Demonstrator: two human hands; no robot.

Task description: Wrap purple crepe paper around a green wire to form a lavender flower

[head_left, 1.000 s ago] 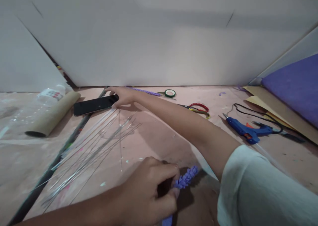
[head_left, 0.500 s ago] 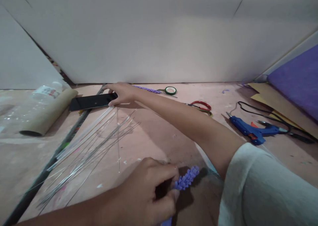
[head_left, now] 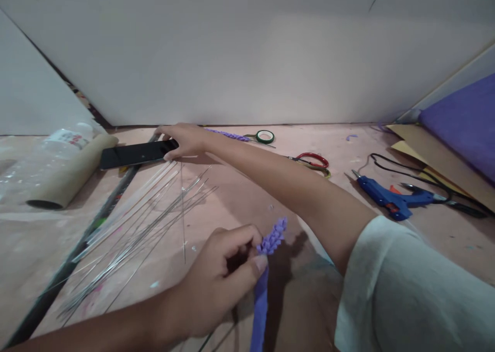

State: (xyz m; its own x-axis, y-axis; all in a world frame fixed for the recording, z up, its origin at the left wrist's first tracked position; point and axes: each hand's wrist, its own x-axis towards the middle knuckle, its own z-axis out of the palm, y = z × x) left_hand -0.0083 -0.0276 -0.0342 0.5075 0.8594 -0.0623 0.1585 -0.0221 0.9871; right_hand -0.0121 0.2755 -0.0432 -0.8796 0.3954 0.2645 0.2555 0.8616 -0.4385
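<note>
Your left hand (head_left: 216, 280) covers the middle of the purple fringed foam strip (head_left: 261, 300), whose lower end runs off the bottom edge. Your right hand (head_left: 185, 138) hides one end of the black flat phone (head_left: 131, 154). The clear plastic bottle's (head_left: 34, 158) label is too blurred to read.

No legible text, brand, number or sign appears in the head view. The clear plastic bottle (head_left: 58, 144) lying at the far left of the worktop (head_left: 240, 202) carries a white label with red marks, but the print is too small and blurred to read. The black phone (head_left: 133, 153) shows a dark, blank screen. The blue glue gun (head_left: 386, 200) and the green tape roll (head_left: 265, 136) show no readable markings.
</note>
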